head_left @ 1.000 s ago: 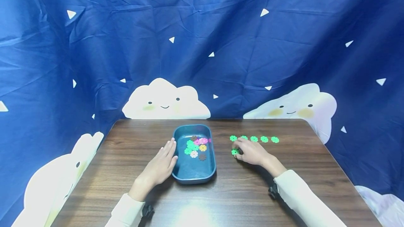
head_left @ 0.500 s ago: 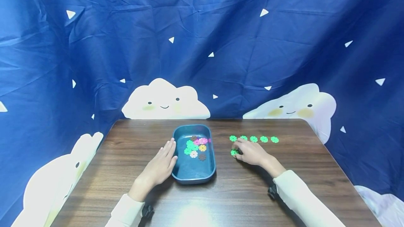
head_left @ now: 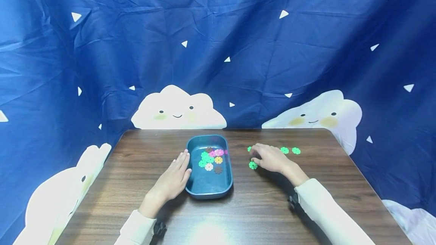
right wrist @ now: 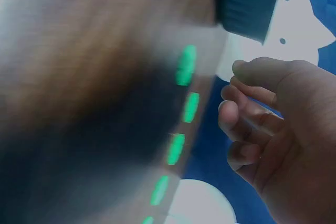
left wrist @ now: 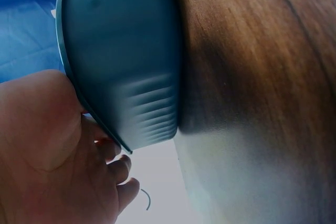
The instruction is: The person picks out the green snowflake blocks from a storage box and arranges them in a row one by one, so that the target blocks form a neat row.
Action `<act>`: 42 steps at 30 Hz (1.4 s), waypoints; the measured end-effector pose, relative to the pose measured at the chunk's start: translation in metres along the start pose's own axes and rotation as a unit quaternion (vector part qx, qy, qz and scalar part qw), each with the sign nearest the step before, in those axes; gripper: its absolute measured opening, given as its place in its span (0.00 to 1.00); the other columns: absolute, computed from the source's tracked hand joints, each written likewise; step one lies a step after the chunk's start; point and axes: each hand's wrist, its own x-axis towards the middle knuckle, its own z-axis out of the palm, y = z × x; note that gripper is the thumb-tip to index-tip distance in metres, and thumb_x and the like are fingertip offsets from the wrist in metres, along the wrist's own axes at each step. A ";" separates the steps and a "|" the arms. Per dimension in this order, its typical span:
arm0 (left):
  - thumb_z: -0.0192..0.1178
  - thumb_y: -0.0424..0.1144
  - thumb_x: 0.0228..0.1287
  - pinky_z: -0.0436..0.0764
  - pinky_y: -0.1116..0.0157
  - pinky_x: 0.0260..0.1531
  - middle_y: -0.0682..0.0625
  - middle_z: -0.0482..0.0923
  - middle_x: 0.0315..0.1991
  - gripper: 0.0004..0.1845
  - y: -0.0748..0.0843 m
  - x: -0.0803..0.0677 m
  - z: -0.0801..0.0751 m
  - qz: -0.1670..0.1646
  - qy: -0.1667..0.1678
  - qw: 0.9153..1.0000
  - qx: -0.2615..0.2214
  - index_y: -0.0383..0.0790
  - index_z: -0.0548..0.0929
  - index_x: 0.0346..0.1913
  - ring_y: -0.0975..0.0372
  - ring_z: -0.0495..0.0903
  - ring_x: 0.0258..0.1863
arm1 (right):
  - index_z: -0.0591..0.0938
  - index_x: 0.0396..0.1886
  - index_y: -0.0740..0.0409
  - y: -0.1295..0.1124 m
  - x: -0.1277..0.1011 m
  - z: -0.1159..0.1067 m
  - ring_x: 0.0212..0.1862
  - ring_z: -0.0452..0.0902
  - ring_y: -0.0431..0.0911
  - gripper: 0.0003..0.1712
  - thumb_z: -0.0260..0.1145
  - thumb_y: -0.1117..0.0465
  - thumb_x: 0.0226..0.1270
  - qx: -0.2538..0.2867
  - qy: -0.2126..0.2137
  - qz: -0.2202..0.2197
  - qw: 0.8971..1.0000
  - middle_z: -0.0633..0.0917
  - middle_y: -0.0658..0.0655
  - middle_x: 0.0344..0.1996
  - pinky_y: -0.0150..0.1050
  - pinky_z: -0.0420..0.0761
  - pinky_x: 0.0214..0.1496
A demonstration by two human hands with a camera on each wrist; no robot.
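Observation:
My left hand (head_left: 173,177) lies with straight fingers along the left rim of a dark teal plastic bin (head_left: 208,194); the left wrist view shows the palm against the bin's outer wall (left wrist: 121,40). Inside the bin are several flower-shaped plastic discs: green (head_left: 202,163), pink (head_left: 219,152), orange (head_left: 218,160), pale pink (head_left: 209,166) and brown (head_left: 218,170). Just above a green flower disc (head_left: 253,165) hovers my right hand (head_left: 270,157), its fingers loosely bent and nothing between them. Behind it runs a row of green flower discs (head_left: 296,151), partly hidden by the hand.
Everything stands on a dark wood-grain table (head_left: 143,143). A blue curtain (head_left: 238,48) with white clouds hangs behind its far edge. Light glares off the table's near middle.
My right hand has let go of the nearer green flower disc and risen slightly away, now covering more of the back row. The left hand and the bin stay put.

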 end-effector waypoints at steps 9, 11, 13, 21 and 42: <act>0.42 0.45 0.78 0.58 0.47 0.75 0.41 0.49 0.79 0.31 -0.003 -0.001 0.003 0.002 0.004 1.000 0.000 0.32 0.55 0.76 0.49 0.52 0.78 | 0.81 0.33 0.42 -0.022 0.027 -0.023 0.30 0.74 0.37 0.02 0.65 0.53 0.65 -0.023 0.038 -0.021 0.999 0.81 0.39 0.29 0.37 0.76 0.32; 0.42 0.45 0.78 0.58 0.47 0.75 0.41 0.49 0.79 0.31 -0.005 0.000 0.004 0.005 0.005 1.000 0.004 0.32 0.55 0.76 0.49 0.52 0.78 | 0.81 0.32 0.43 -0.030 0.033 -0.027 0.29 0.73 0.37 0.02 0.65 0.52 0.65 -0.030 0.039 -0.034 0.998 0.81 0.38 0.29 0.37 0.75 0.30; 0.41 0.45 0.78 0.58 0.47 0.75 0.41 0.49 0.79 0.31 -0.006 0.000 0.005 0.006 0.004 1.000 0.008 0.32 0.54 0.76 0.49 0.52 0.78 | 0.81 0.31 0.41 -0.038 0.039 -0.031 0.28 0.73 0.37 0.02 0.64 0.52 0.65 -0.037 0.039 -0.043 0.998 0.81 0.38 0.28 0.36 0.74 0.28; 0.44 0.44 0.77 0.60 0.46 0.74 0.40 0.50 0.78 0.31 -0.001 -0.001 -0.001 0.001 0.006 1.000 -0.007 0.32 0.56 0.75 0.48 0.54 0.77 | 0.80 0.29 0.39 -0.075 0.065 -0.042 0.28 0.72 0.37 0.05 0.63 0.55 0.65 -0.044 0.026 -0.092 0.994 0.79 0.38 0.26 0.34 0.72 0.27; 0.42 0.46 0.79 0.59 0.48 0.75 0.42 0.49 0.79 0.31 0.000 0.000 -0.001 -0.002 -0.004 1.000 -0.006 0.33 0.54 0.76 0.49 0.53 0.77 | 0.82 0.31 0.44 -0.143 0.124 -0.025 0.29 0.75 0.36 0.04 0.64 0.55 0.66 -0.055 -0.040 -0.165 0.984 0.81 0.40 0.24 0.29 0.75 0.30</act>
